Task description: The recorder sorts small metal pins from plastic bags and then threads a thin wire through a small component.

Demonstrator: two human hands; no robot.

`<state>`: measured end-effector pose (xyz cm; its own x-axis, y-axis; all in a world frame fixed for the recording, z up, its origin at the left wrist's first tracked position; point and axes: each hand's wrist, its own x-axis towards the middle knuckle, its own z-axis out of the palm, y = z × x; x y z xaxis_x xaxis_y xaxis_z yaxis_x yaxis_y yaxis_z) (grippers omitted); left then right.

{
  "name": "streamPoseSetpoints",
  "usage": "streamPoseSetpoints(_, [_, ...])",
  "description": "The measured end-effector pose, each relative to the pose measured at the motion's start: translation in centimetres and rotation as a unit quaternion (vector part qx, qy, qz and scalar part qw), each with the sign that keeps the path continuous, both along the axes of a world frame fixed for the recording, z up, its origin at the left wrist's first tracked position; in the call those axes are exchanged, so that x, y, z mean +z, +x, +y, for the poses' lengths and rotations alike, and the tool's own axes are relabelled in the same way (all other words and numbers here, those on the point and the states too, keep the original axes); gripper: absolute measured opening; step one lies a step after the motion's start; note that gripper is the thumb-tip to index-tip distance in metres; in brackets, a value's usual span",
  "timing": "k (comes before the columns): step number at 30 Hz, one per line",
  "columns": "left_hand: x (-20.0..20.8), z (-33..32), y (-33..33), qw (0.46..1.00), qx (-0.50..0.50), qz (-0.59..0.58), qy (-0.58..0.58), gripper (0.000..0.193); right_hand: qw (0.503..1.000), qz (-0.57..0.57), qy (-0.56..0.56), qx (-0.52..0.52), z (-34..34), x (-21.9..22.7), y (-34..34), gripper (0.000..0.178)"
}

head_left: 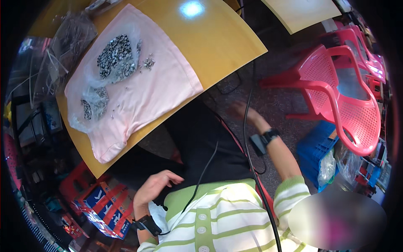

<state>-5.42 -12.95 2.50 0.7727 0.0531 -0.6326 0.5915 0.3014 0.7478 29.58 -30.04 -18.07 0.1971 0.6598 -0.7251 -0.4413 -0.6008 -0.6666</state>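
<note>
My left hand (157, 185) rests near my lap beside my dark trousers (205, 147), its fingers loosely stretched with nothing in them. Off the table's edge, to the right of my legs, is my right hand (243, 111); motion smears its fingers. A pale pink garment (159, 80) lies spread on the yellow-brown table (210, 46). On it sits a clear plastic bag (134, 35) full of small shiny grey and black pieces, like studs or beads. A second clear bag (98, 103) holds more of them, and a few loose pieces (149, 63) lie on the cloth.
Pink plastic armchairs (323, 88) stand on the right, near a blue crate (317, 147) with plastic bags. A printed blue and red box (107, 206) sits low on the left. Black cables (247, 130) hang across my right side. Crumpled clear plastic (69, 46) lies at the table's far left.
</note>
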Motion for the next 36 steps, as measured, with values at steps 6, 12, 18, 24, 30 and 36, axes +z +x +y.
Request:
streamPoseSetpoints(6, [2.6,-4.0,5.8,0.988,-0.116,-0.094,0.043,0.028,0.99,0.097,-0.015,0.098,6.1,0.9,-5.0,0.055])
streamPoseSetpoints(12, [4.2,-3.3,6.0,0.974,-0.082,-0.197,-0.08,0.012,0.988,0.141,0.031,-0.052,4.4,0.8,-1.9,0.031])
streamPoseSetpoints(18, [1.6,-0.7,2.3,0.988,-0.051,-0.126,-0.07,0.013,0.948,0.117,0.177,-0.237,-5.9,14.0,3.4,0.018])
streamPoseSetpoints(24, [-0.2,-0.4,0.1,0.993,-0.092,0.002,-0.072,0.008,0.961,0.192,-0.087,-0.176,-11.4,10.0,-0.6,0.033])
streamPoseSetpoints(30, [1.4,1.2,-0.1,0.995,-0.072,0.057,-0.036,0.01,0.986,-0.107,-0.129,-0.006,-7.5,10.8,0.4,0.025])
streamPoseSetpoints(36, [2.7,1.6,0.8,0.994,-0.069,-0.024,-0.079,0.014,0.972,-0.178,0.057,-0.143,-3.2,19.4,3.8,0.016])
